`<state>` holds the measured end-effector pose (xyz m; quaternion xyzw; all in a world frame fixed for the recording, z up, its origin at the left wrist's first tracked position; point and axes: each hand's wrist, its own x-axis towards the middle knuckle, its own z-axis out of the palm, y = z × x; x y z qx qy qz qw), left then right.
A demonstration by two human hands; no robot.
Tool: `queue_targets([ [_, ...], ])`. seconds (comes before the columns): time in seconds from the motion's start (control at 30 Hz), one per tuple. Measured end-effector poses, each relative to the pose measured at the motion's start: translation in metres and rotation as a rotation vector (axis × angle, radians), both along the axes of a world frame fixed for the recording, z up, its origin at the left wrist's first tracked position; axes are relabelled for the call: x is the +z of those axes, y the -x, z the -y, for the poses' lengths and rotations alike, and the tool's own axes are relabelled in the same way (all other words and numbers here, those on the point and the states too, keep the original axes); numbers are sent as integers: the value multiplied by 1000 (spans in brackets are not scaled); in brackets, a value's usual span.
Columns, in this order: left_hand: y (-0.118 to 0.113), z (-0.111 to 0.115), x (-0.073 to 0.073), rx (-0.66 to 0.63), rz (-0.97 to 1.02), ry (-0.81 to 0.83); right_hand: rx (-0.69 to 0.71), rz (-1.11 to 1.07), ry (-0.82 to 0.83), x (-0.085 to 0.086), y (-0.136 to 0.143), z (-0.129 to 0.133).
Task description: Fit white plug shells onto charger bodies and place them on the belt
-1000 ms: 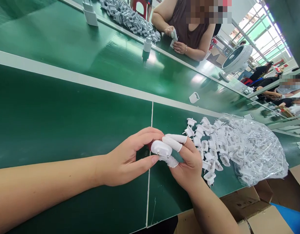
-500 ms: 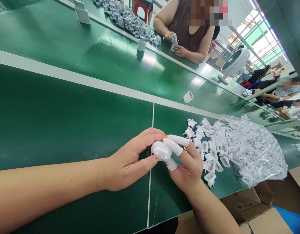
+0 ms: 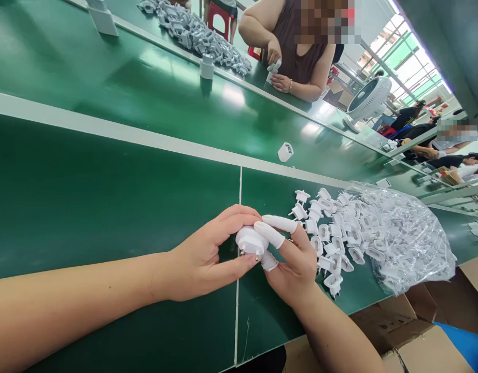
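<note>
A white two-pin plug piece (image 3: 251,240) is held between both my hands above the green table, its metal pins pointing toward me. My left hand (image 3: 208,254) is closed on its left side, with the thumb under the pins and the fingers over the top. From the right, my right hand (image 3: 293,254) grips the same piece; white finger cots cover the thumb and two fingers. Beside my right hand lies a loose pile of similar white plug pieces (image 3: 334,233), spilling from a clear plastic bag (image 3: 410,238).
Beyond a pale rail (image 3: 145,135), a green conveyor belt carries white charger housings (image 3: 285,152). Across it, a co-worker (image 3: 301,62) handles a white part near a heap of parts (image 3: 200,39). A white fan (image 3: 369,98) stands further right. Cardboard boxes (image 3: 421,342) sit at lower right.
The plug piece has turned slightly, and my left thumb has slid right across its pins. The housings on the belt have shifted left in view. The co-worker's hand has moved on the part.
</note>
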<state>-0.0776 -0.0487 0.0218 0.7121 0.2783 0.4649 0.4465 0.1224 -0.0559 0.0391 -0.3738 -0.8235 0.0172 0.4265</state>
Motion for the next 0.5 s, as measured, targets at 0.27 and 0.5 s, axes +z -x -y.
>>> queue_targets([
  [0.27, -2, -21, 8, -1, -120, 406, -15, -30, 353, 10, -22, -16],
  [0.5, 27, -112, 24, 599, -207, 412, -420, -230, 38, 33, -52, -19],
])
